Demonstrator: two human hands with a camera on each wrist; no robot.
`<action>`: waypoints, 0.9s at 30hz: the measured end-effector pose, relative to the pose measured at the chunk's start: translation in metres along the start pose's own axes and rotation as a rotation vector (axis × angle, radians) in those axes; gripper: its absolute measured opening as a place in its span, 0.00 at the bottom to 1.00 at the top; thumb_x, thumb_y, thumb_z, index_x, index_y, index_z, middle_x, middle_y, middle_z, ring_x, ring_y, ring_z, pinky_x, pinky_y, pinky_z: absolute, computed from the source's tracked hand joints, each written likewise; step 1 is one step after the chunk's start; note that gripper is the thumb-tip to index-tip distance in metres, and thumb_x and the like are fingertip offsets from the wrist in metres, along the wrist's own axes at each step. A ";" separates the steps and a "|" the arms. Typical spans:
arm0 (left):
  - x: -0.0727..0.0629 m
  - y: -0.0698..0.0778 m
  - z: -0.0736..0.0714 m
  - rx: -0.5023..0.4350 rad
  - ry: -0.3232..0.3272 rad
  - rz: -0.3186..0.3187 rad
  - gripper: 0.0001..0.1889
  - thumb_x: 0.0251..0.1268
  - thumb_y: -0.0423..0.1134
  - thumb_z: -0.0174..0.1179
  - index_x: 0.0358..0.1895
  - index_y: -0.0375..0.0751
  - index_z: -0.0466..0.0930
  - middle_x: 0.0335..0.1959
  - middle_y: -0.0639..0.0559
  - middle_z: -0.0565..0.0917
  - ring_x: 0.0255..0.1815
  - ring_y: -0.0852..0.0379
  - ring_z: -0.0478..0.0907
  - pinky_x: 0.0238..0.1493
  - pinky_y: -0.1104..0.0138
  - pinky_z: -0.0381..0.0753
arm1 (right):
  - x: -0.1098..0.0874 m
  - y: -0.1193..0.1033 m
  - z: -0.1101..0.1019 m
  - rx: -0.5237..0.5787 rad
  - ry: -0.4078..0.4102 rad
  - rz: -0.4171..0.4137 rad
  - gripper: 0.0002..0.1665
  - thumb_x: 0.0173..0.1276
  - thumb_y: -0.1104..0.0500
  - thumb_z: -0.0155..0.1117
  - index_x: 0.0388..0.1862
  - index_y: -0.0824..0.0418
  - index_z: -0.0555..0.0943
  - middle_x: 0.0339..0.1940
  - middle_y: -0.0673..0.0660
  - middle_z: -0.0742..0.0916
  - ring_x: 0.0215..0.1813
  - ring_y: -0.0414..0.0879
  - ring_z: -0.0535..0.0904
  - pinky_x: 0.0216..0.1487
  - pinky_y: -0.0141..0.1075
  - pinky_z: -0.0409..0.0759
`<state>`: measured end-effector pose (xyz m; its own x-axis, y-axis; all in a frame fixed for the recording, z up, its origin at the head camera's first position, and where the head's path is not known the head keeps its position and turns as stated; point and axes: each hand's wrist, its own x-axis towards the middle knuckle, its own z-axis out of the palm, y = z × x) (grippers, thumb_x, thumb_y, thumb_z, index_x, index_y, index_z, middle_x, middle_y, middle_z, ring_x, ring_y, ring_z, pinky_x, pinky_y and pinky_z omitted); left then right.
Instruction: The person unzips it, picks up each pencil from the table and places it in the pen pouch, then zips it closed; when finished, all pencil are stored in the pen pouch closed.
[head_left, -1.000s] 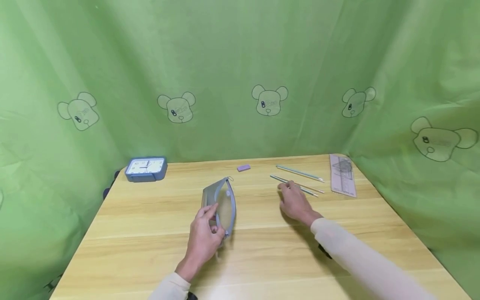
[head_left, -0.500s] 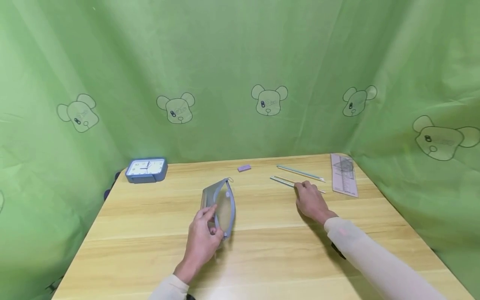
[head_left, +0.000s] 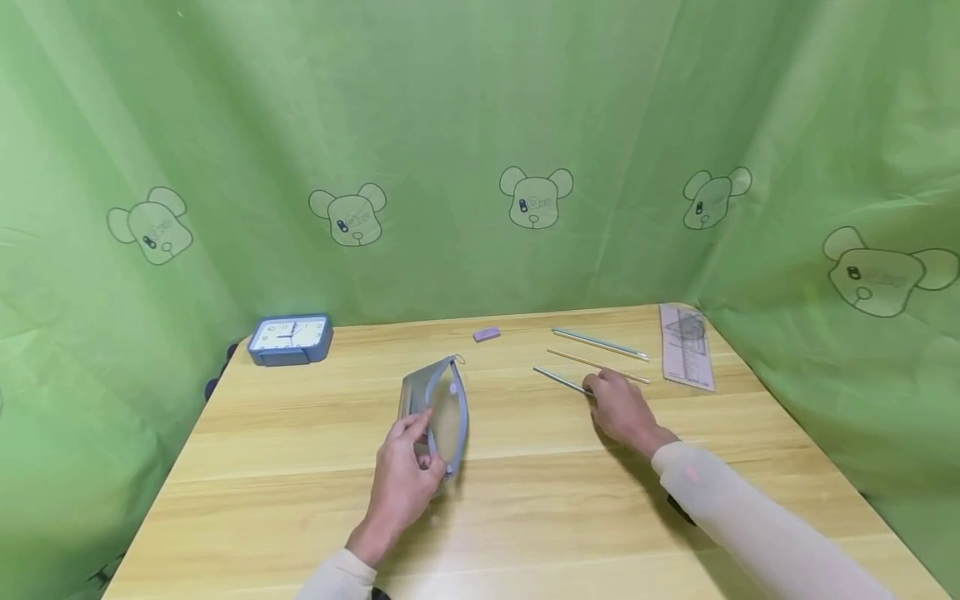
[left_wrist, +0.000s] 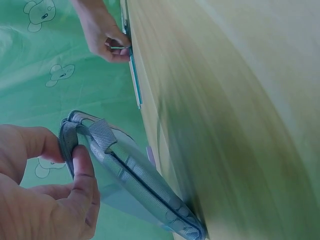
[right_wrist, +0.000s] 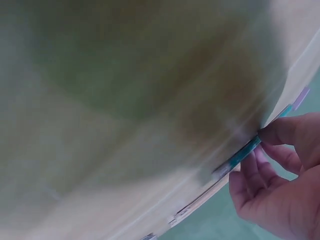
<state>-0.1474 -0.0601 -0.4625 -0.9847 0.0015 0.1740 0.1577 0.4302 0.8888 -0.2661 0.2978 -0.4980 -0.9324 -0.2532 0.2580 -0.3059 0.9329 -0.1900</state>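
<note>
My left hand [head_left: 405, 479] pinches the near side of a grey-blue mesh zip pencil pouch [head_left: 426, 387], its mouth spread wide and facing right. In the left wrist view, thumb and fingers hold the fabric end of the pouch [left_wrist: 145, 175] by the zip. On the right, my right hand [head_left: 621, 408] pinches a teal pencil [head_left: 558, 379] between thumb and fingers, low over the wooden table [head_left: 517, 508]. The right wrist view shows the teal pencil [right_wrist: 245, 151] running under the thumb. A yellow pencil [head_left: 573, 358] lies just behind that hand.
Another teal pencil [head_left: 600, 341] lies beside a yellow one farther back. A purple eraser [head_left: 486, 334] sits near the back edge. At the back right is a pinkish ruler set [head_left: 686, 354]; a blue clock [head_left: 291, 339] stands back left. Green curtains [head_left: 442, 275] surround the table.
My right hand first shifted right along the pencils, then drew the teal pencil towards me, away from the yellow one. My left hand and the pouch have stayed nearly still.
</note>
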 end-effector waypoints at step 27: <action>-0.002 -0.001 0.001 0.021 -0.009 0.015 0.39 0.55 0.17 0.63 0.76 0.27 0.71 0.69 0.34 0.77 0.33 0.60 0.79 0.29 0.75 0.86 | -0.025 -0.096 -0.034 0.550 -0.126 0.137 0.24 0.63 0.73 0.64 0.60 0.66 0.82 0.39 0.58 0.88 0.38 0.45 0.84 0.33 0.30 0.84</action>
<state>-0.1462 -0.0597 -0.4643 -0.9830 0.0161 0.1830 0.1707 0.4485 0.8773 -0.2066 0.2230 -0.4538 -0.9760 -0.1994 0.0880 -0.2045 0.6977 -0.6866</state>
